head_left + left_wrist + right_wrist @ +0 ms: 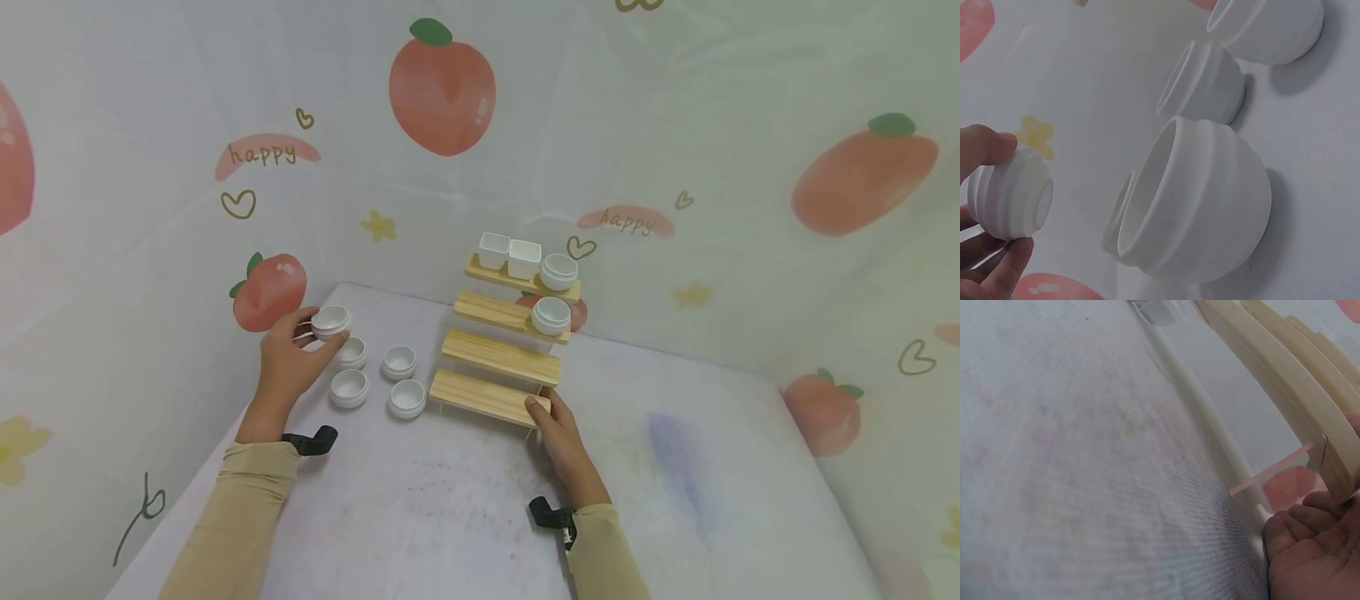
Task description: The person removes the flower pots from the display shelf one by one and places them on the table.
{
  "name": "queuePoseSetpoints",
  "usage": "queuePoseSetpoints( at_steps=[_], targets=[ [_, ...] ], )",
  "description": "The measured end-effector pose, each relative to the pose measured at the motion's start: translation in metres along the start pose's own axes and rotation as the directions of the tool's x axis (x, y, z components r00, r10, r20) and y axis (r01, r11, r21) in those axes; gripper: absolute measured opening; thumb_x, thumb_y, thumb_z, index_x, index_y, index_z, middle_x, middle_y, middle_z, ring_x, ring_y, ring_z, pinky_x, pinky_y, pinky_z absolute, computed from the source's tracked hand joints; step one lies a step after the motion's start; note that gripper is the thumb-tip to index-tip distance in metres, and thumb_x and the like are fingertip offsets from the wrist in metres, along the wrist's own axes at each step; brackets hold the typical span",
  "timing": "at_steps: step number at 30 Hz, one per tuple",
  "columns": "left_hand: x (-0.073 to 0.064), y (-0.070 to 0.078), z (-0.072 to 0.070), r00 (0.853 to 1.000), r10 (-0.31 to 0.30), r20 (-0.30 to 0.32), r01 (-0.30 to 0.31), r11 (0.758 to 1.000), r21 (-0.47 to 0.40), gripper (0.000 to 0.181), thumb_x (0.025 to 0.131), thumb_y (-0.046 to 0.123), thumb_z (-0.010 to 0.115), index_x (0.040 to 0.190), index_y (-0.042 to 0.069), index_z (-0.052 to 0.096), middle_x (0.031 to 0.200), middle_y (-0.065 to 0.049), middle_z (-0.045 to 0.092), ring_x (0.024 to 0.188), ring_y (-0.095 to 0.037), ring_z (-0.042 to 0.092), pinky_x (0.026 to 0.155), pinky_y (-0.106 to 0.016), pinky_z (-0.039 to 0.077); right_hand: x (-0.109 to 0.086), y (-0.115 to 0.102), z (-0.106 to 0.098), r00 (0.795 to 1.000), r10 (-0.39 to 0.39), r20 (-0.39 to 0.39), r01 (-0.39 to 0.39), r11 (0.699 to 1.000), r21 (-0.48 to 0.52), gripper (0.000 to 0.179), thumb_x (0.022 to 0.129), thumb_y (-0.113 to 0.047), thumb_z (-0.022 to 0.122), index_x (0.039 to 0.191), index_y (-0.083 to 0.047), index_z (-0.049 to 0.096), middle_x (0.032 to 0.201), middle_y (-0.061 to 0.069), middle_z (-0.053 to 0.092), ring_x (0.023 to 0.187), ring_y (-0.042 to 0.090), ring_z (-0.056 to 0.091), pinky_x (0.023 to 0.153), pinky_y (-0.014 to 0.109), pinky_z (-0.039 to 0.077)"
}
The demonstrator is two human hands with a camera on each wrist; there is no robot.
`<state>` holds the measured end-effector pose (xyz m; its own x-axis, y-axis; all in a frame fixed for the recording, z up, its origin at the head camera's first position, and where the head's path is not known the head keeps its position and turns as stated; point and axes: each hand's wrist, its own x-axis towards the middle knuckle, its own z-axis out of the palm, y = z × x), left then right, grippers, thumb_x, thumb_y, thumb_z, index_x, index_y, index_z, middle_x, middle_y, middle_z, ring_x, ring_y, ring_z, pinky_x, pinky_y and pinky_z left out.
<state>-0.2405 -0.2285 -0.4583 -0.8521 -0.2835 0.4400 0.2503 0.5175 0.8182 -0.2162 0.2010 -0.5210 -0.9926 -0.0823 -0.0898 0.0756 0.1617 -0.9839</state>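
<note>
My left hand [291, 364] pinches a small white round bowl [331, 322] between thumb and fingers, raised over the other bowls. In the left wrist view the held bowl [1013, 194] is tilted, its base ring facing right. Several matching bowls [349, 389] stand below and beside that hand, left of a tiered wooden display stand [491, 398]. My right hand [561, 435] grips the right end of the stand's lowest board, thumb on top and fingers underneath. The right wrist view has those fingers [1310, 522] by the clear side panel [1285, 478].
Two square white cups [524, 259] and a round bowl [558, 272] stand on the top board. Another round bowl [551, 316] sits at the right end of the board below. Fruit-print cloth [525, 167] hangs behind the white table [420, 508].
</note>
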Motion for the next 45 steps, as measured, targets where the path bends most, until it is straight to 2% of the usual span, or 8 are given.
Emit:
queuePoseSetpoints(
  at_steps=[6,9,12,17,26,34,41,45],
  targets=[
    [-0.001,-0.003,-0.004,1.000,-0.018,-0.008,0.018,1.000,0.017,0.062,0.086,0.015,0.089,0.138,-0.005,0.063,0.131,-0.020,0.068,0.117,-0.032,0.068,0.097,-0.012,0.057,0.000,0.001,0.000,1.000,0.010,-0.007,-0.010,1.000,0.001,0.072,0.109,-0.042,0.060,0.166,-0.007,0.033,0.173,0.016,0.031,0.160,0.035,0.031,0.132,0.060,0.027],
    [-0.002,-0.004,-0.005,0.999,-0.034,-0.013,0.034,0.999,0.017,0.061,0.086,0.016,0.089,0.138,-0.004,0.063,0.131,-0.019,0.068,0.117,-0.030,0.067,0.099,-0.018,0.060,0.000,0.001,0.000,1.000,0.007,-0.008,-0.007,1.000,-0.002,0.073,0.109,-0.042,0.060,0.167,-0.007,0.032,0.174,0.016,0.030,0.160,0.036,0.031,0.131,0.060,0.027],
    [-0.004,-0.006,-0.007,0.999,-0.048,-0.012,0.048,0.999,0.016,0.061,0.086,0.018,0.089,0.138,-0.002,0.064,0.131,-0.017,0.069,0.117,-0.028,0.067,0.100,-0.019,0.060,0.001,0.001,0.000,1.000,0.000,-0.006,0.000,1.000,0.000,0.073,0.109,-0.041,0.060,0.167,-0.008,0.032,0.173,0.016,0.031,0.158,0.035,0.034,0.130,0.059,0.029],
    [-0.005,-0.010,-0.009,0.998,-0.068,-0.017,0.068,0.997,0.022,0.062,0.087,0.021,0.089,0.139,0.000,0.064,0.132,-0.015,0.069,0.118,-0.029,0.067,0.097,-0.010,0.056,0.000,0.001,-0.001,1.000,-0.005,0.001,0.005,1.000,0.002,0.072,0.109,-0.043,0.059,0.167,-0.010,0.032,0.173,0.015,0.032,0.155,0.034,0.038,0.128,0.059,0.032],
    [-0.008,-0.018,-0.014,0.996,-0.085,-0.035,0.086,0.996,0.033,0.063,0.086,0.017,0.089,0.142,0.001,0.063,0.135,-0.020,0.066,0.118,-0.029,0.063,0.096,-0.010,0.056,0.002,0.002,-0.001,1.000,-0.004,-0.001,0.004,1.000,0.004,0.073,0.109,-0.042,0.060,0.167,-0.008,0.032,0.173,0.016,0.032,0.157,0.035,0.036,0.130,0.058,0.030],
    [-0.010,-0.024,-0.015,0.995,-0.093,-0.048,0.094,0.995,0.030,0.062,0.085,0.014,0.090,0.139,-0.002,0.064,0.130,-0.017,0.068,0.115,-0.021,0.063,0.096,-0.007,0.054,0.001,0.002,-0.001,1.000,-0.017,0.000,0.017,1.000,-0.004,0.072,0.109,-0.041,0.060,0.167,-0.007,0.032,0.173,0.016,0.032,0.156,0.034,0.037,0.129,0.057,0.032],
    [-0.009,-0.029,-0.015,0.992,-0.113,-0.048,0.115,0.993,0.031,0.062,0.085,0.013,0.089,0.139,-0.003,0.064,0.129,-0.018,0.068,0.109,-0.009,0.059,0.094,-0.004,0.052,0.001,0.003,-0.001,1.000,-0.009,-0.003,0.009,1.000,-0.005,0.073,0.109,-0.042,0.060,0.167,-0.008,0.032,0.173,0.015,0.032,0.156,0.034,0.037,0.129,0.058,0.032],
    [-0.009,-0.031,-0.016,0.991,-0.124,-0.040,0.125,0.992,0.032,0.062,0.085,0.013,0.088,0.140,-0.003,0.063,0.128,-0.020,0.068,0.110,-0.016,0.063,0.091,0.000,0.049,0.001,0.003,-0.001,1.000,-0.010,-0.001,0.010,1.000,-0.010,0.073,0.108,-0.043,0.060,0.167,-0.009,0.032,0.172,0.015,0.034,0.154,0.034,0.039,0.128,0.058,0.033]
  ],
)
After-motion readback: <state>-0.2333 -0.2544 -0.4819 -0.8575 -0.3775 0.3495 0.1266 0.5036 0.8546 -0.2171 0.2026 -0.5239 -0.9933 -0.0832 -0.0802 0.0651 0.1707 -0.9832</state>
